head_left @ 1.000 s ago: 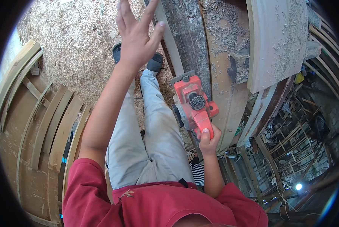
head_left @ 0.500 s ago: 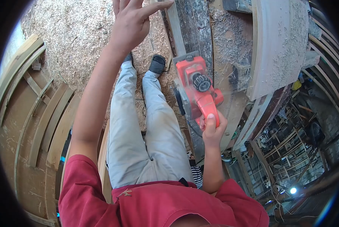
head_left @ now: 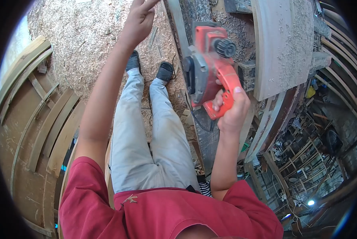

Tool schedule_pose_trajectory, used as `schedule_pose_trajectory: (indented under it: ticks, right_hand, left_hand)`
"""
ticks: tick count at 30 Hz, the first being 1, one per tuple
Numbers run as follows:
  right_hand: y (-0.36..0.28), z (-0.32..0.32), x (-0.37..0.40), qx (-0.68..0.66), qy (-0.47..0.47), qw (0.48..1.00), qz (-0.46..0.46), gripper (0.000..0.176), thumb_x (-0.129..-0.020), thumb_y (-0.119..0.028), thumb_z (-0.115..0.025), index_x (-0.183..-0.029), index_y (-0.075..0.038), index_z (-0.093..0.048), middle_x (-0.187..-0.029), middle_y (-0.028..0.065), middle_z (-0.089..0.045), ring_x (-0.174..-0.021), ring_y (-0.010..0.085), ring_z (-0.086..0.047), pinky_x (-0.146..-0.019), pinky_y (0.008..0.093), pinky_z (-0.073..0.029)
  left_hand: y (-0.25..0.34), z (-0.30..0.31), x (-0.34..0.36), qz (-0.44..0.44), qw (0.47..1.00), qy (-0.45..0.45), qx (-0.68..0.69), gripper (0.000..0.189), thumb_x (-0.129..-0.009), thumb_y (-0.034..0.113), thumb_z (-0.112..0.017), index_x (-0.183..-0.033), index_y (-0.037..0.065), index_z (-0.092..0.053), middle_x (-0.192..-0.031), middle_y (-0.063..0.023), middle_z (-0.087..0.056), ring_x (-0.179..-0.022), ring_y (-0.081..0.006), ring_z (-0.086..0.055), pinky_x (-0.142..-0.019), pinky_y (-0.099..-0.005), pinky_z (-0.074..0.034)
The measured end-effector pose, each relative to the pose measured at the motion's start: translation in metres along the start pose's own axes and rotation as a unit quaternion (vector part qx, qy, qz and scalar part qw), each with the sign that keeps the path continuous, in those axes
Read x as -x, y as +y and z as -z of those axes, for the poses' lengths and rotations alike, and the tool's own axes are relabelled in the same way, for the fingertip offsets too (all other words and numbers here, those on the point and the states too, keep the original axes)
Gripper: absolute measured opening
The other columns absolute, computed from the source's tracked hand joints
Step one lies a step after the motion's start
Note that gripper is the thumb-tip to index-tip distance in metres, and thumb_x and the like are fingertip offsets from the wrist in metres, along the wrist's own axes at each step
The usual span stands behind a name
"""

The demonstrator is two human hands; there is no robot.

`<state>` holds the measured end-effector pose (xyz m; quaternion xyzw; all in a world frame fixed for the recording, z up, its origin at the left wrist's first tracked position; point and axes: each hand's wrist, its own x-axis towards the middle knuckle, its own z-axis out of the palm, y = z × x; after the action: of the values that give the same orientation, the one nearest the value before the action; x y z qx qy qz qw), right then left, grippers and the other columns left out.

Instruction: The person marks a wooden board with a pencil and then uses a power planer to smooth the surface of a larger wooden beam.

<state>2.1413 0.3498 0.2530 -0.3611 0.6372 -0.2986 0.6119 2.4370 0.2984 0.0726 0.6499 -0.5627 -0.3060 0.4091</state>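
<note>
My right hand [head_left: 233, 109] is wrapped round the rear handle of a red electric hand planer [head_left: 214, 59]. The planer is tilted, so its side with the black cover shows; it appears raised from the bench. A narrow pale wood strip [head_left: 178, 26] lies along the bench edge, beyond the planer's front end. At the top edge of the view, my left hand [head_left: 140, 22] is close to the strip's far part. One finger stretches towards the strip, while the fingertips are cut off, so contact cannot be seen.
Wood shavings cover the floor [head_left: 82, 51]. A wide curved board [head_left: 284, 47] sprinkled with shavings lies to the right. Curved wooden pieces [head_left: 53, 123] stand at left. A dark cord [head_left: 198, 121] hangs below the planer. Scrap wood clutters the lower right.
The planer has come up off the strip and tilted, showing more of its side. My right hand moved up and right with it. My left hand shifted up, partly out of view.
</note>
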Motion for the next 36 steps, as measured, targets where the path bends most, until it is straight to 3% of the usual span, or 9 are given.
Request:
schedule_pose_trajectory:
  ticks: [2,4,12,13,16,17,20,30,36]
  right_hand:
    - [-0.001,0.015,0.012,-0.007,0.016,1.0,-0.013,0.051,-0.103,-0.036,-0.048,-0.112,0.01,-0.066,-0.067,0.0054,-0.055,-0.052,0.0099,-0.049,-0.049,0.0261,-0.04]
    - [-0.001,0.03,0.024,-0.021,0.038,0.999,-0.021,0.051,-0.103,-0.036,-0.048,-0.114,0.011,-0.066,-0.066,0.0057,-0.055,-0.053,0.0101,-0.049,-0.049,0.0261,-0.04]
    - [0.03,0.085,0.081,0.027,0.123,0.989,-0.077,0.046,-0.103,-0.034,-0.05,-0.107,0.008,-0.066,-0.066,0.0049,-0.055,-0.053,0.0095,-0.049,-0.05,0.0253,-0.04]
    - [0.035,0.091,0.088,0.033,0.126,0.988,-0.083,0.045,-0.103,-0.034,-0.05,-0.107,0.008,-0.066,-0.066,0.0047,-0.055,-0.053,0.0094,-0.049,-0.05,0.0252,-0.04]
    - [0.051,0.107,0.106,0.036,0.128,0.986,-0.102,0.043,-0.103,-0.033,-0.051,-0.106,0.007,-0.066,-0.066,0.0043,-0.055,-0.053,0.0091,-0.049,-0.049,0.0251,-0.04]
    - [0.056,0.111,0.111,0.029,0.126,0.986,-0.108,0.043,-0.103,-0.033,-0.051,-0.106,0.007,-0.066,-0.066,0.0043,-0.056,-0.053,0.0092,-0.049,-0.049,0.0251,-0.04]
    - [0.066,0.117,0.123,0.014,0.123,0.985,-0.119,0.044,-0.103,-0.035,-0.052,-0.106,0.007,-0.066,-0.065,0.0038,-0.055,-0.052,0.0092,-0.049,-0.049,0.0248,-0.039]
    - [0.081,0.126,0.137,-0.019,0.101,0.99,-0.095,0.045,-0.102,-0.039,-0.055,-0.105,0.005,-0.066,-0.064,0.002,-0.054,-0.05,0.0078,-0.047,-0.045,0.0239,-0.035]
    - [0.085,0.137,0.143,-0.026,0.11,0.989,-0.096,0.045,-0.102,-0.039,-0.055,-0.105,0.004,-0.065,-0.064,0.0017,-0.053,-0.05,0.0074,-0.046,-0.045,0.0236,-0.036]
  left_hand:
    - [-0.001,-0.017,0.018,0.032,0.995,0.02,0.091,0.082,-0.104,0.035,-0.06,-0.169,0.019,-0.012,-0.172,-0.0229,-0.015,-0.159,-0.0373,-0.018,-0.128,-0.0518,-0.023]
    - [0.014,-0.044,0.042,0.1,0.986,0.059,0.116,0.094,-0.101,0.047,-0.065,-0.169,0.014,-0.008,-0.171,-0.02,-0.022,-0.158,-0.0349,-0.024,-0.127,-0.0533,-0.027]
    - [0.026,-0.103,0.058,0.036,0.989,0.113,0.089,0.11,-0.099,0.03,-0.07,-0.166,0.015,0.016,-0.173,-0.0246,-0.001,-0.16,-0.0384,-0.012,-0.127,-0.054,-0.023]
    - [0.048,-0.103,0.048,0.027,0.985,0.141,0.092,0.096,-0.104,0.032,-0.061,-0.167,0.007,0.007,-0.172,-0.0265,-0.009,-0.158,-0.042,-0.014,-0.128,-0.0527,-0.018]
    - [0.054,-0.108,0.027,0.023,0.979,0.196,0.053,0.086,-0.088,0.003,-0.055,-0.167,0.014,-0.024,-0.171,-0.0312,-0.007,-0.16,-0.0469,-0.005,-0.128,-0.0524,-0.013]
    - [0.058,-0.106,0.026,0.032,0.988,0.141,-0.051,0.105,-0.086,0.013,-0.063,-0.168,0.008,0.003,-0.17,-0.0344,-0.003,-0.159,-0.0491,-0.005,-0.127,-0.0532,-0.015]
    - [0.078,-0.114,0.02,0.108,0.983,0.127,-0.08,0.098,-0.089,0.013,-0.062,-0.168,0.008,-0.004,-0.17,-0.0331,-0.006,-0.158,-0.0498,-0.008,-0.127,-0.0539,-0.016]
    - [0.074,-0.134,0.012,0.071,0.961,0.186,-0.192,0.078,-0.099,0.026,-0.063,-0.164,0.003,-0.027,-0.169,-0.0269,-0.022,-0.154,-0.0492,-0.021,-0.126,-0.0536,-0.02]
    - [0.066,-0.136,0.012,0.029,0.963,0.193,-0.188,0.059,-0.11,0.025,-0.041,-0.163,0.001,-0.028,-0.169,-0.0235,-0.025,-0.155,-0.0446,-0.023,-0.127,-0.0506,-0.017]
